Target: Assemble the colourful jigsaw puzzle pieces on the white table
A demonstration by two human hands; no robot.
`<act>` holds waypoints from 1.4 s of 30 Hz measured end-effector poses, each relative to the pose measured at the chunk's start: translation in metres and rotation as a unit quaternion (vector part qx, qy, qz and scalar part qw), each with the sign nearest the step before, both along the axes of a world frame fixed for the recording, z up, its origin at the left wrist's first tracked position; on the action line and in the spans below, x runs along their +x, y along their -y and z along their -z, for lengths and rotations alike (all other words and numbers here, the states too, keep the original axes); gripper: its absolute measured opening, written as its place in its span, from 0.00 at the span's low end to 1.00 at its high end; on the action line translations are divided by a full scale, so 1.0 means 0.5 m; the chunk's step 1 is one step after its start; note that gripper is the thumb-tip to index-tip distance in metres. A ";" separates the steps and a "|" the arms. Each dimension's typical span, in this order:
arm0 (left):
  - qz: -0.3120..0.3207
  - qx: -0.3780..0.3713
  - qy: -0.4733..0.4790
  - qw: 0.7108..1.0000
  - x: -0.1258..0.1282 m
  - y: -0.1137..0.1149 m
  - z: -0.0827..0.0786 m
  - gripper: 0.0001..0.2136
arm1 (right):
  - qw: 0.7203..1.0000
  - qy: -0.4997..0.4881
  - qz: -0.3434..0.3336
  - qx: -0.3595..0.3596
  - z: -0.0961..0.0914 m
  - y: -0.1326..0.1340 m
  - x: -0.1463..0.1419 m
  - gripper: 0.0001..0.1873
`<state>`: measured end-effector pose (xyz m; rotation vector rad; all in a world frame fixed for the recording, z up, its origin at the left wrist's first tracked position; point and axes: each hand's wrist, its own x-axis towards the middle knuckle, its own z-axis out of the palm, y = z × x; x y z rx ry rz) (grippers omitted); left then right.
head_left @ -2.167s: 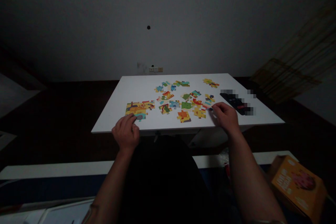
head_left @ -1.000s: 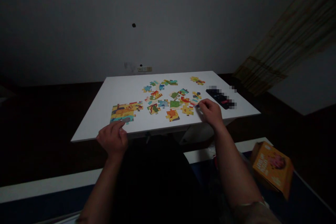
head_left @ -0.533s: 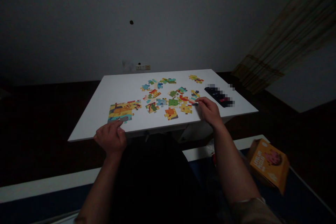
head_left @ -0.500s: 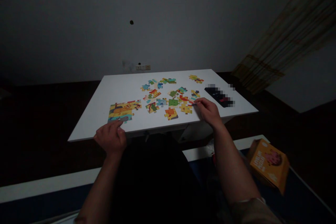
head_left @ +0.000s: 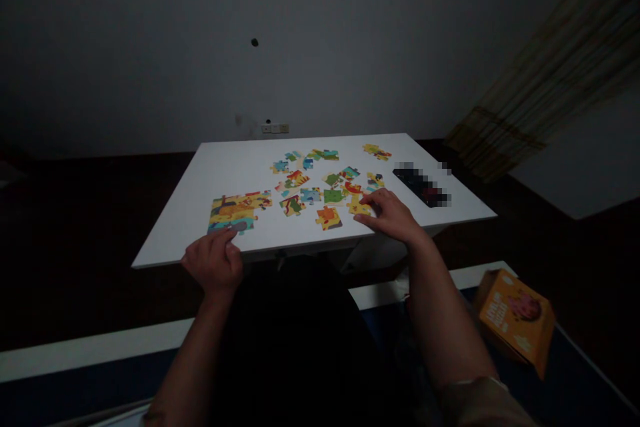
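My left hand rests at the table's front edge with curled fingers. Its index fingertip touches or nearly touches the lower edge of a joined puzzle section, yellow on top and teal below. Nothing shows in its fingers, though the palm side is hidden. Over on the right, my right hand has its thumb and index finger apart around a yellow puzzle piece lying on the table, partly covered by the fingers. Left of that are an orange piece and a green piece.
More loose puzzle pieces lie across the middle of the white table. One yellow piece is at the back right. A dark phone, partly pixelated, lies right of my right hand. Below right, an orange puzzle box sits on a bench.
My right hand has shifted slightly left and down, and its thumb and index finger have spread from a pinch to either side of the yellow piece. My left hand stays in place.
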<state>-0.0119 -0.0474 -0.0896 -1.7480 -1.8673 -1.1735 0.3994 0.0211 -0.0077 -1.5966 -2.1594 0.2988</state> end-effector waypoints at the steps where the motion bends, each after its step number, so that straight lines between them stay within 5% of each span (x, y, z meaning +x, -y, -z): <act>1: -0.002 0.001 -0.002 1.000 0.000 0.000 0.000 0.13 | 1.000 -0.004 -0.005 -0.001 0.001 0.000 0.001 0.18; 18: -0.003 0.010 -0.052 0.999 -0.009 0.000 0.005 0.13 | 0.999 -0.048 -0.002 0.010 0.012 0.001 -0.005 0.12; 25: 0.007 0.028 -0.018 0.999 -0.017 -0.011 0.022 0.12 | 0.989 0.038 0.107 0.100 0.024 -0.001 -0.012 0.19; 33: -0.015 0.074 -0.071 0.995 -0.028 -0.018 0.032 0.13 | 0.991 0.111 0.036 0.064 0.006 -0.004 -0.043 0.21; 37: -0.016 0.053 -0.098 0.994 -0.035 -0.017 0.033 0.13 | 0.990 0.131 -0.004 0.059 -0.029 -0.057 -0.037 0.21; 42: -0.005 0.061 -0.106 0.993 -0.042 -0.017 0.030 0.13 | 0.986 0.155 0.039 0.047 -0.063 -0.223 0.013 0.20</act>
